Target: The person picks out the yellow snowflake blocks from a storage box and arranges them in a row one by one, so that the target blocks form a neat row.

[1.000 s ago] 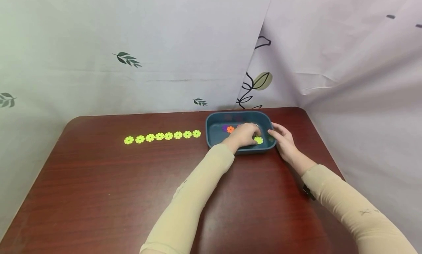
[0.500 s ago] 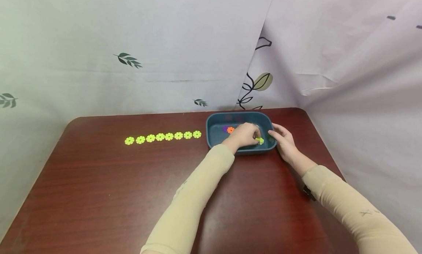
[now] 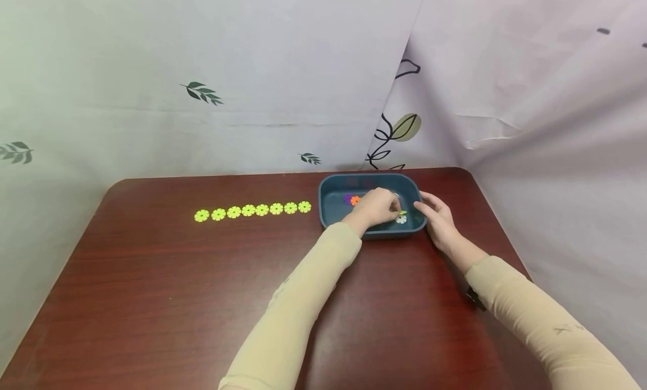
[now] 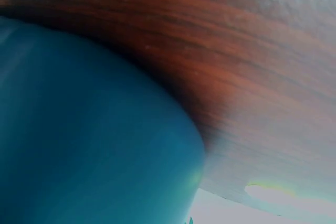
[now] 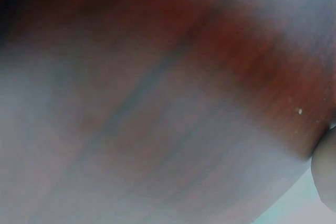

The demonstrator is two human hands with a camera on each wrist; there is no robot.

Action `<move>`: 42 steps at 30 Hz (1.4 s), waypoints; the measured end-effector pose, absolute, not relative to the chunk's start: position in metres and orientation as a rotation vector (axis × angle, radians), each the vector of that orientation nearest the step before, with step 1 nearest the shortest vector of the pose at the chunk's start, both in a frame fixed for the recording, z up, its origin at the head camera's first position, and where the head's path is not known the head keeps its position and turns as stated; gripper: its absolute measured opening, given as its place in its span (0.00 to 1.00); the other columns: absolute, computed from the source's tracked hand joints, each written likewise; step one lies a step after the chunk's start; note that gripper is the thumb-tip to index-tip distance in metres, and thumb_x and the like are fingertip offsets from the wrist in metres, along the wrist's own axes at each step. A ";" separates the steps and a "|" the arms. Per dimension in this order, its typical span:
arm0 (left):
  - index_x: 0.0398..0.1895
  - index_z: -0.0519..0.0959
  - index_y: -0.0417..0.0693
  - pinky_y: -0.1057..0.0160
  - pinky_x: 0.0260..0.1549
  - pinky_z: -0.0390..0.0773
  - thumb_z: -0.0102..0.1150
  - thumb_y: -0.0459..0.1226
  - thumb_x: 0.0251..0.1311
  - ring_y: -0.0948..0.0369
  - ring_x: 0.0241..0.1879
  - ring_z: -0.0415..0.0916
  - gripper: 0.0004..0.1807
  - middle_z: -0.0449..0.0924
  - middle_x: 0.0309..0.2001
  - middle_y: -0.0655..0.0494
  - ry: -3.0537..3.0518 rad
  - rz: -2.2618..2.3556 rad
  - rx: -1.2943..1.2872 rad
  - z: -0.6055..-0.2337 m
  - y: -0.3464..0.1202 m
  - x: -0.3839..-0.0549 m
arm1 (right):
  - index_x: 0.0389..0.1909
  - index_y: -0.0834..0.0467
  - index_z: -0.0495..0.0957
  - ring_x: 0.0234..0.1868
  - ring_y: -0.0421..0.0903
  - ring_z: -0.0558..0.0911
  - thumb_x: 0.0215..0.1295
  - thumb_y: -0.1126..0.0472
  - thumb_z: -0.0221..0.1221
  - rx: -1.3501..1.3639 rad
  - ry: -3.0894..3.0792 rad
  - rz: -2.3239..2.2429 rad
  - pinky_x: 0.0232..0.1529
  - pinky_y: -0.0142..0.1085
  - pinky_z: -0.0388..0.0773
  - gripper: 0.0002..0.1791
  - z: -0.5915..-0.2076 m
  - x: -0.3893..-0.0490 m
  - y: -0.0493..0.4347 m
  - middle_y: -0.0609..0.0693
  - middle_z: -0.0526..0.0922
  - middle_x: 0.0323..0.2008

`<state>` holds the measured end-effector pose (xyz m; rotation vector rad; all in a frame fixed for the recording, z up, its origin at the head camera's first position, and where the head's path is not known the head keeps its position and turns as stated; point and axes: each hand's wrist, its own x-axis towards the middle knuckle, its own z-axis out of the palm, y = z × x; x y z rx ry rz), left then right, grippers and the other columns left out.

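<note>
In the head view my left hand (image 3: 378,205) reaches down into a dark blue plastic tub (image 3: 324,210), pinching a yellow-green snowflake disc (image 3: 402,212) tilted on edge. Right below that disc lies a white snowflake disc (image 3: 401,220) on the tub floor. An orange disc (image 3: 355,200) and a purple disc (image 3: 347,199) sit left of the hand, which partly covers the tub's middle. My right hand (image 3: 438,218) grips the tub's right end, thumb at the rim and fingers outside. The tub's outer wall (image 4: 100,129) fills much of the left wrist view.
Several yellow-green discs (image 3: 262,210) form a straight row on the dark red wooden table (image 3: 202,289), left of the tub. The table's back edge meets a pale patterned cloth (image 3: 242,109). Another cloth hangs along the right side.
The left fingers have tipped up the yellow-green disc, which lay flat before, uncovering the white disc under it. The right hand keeps its place on the tub; the view has shifted slightly.
</note>
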<state>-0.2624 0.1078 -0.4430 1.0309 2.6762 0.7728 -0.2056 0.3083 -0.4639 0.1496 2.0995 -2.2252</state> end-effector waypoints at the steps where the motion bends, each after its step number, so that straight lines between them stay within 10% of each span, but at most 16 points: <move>1: 0.42 0.91 0.53 0.64 0.53 0.84 0.67 0.40 0.72 0.66 0.44 0.83 0.06 0.90 0.43 0.62 2.682 0.771 1.028 -0.443 0.109 -0.262 | 0.69 0.61 0.73 0.52 0.30 0.83 0.80 0.62 0.58 0.156 2.099 -2.225 0.51 0.22 0.82 0.21 -0.464 -0.206 0.309 0.34 0.84 0.50; 42: 0.46 0.92 0.47 0.62 0.51 0.86 0.69 0.39 0.71 0.59 0.46 0.87 0.08 0.92 0.46 0.53 2.725 1.406 0.722 -0.411 0.042 -0.270 | 0.71 0.64 0.70 0.44 0.30 0.86 0.80 0.61 0.58 0.185 2.147 -2.192 0.48 0.22 0.84 0.24 -0.468 -0.208 0.311 0.36 0.85 0.48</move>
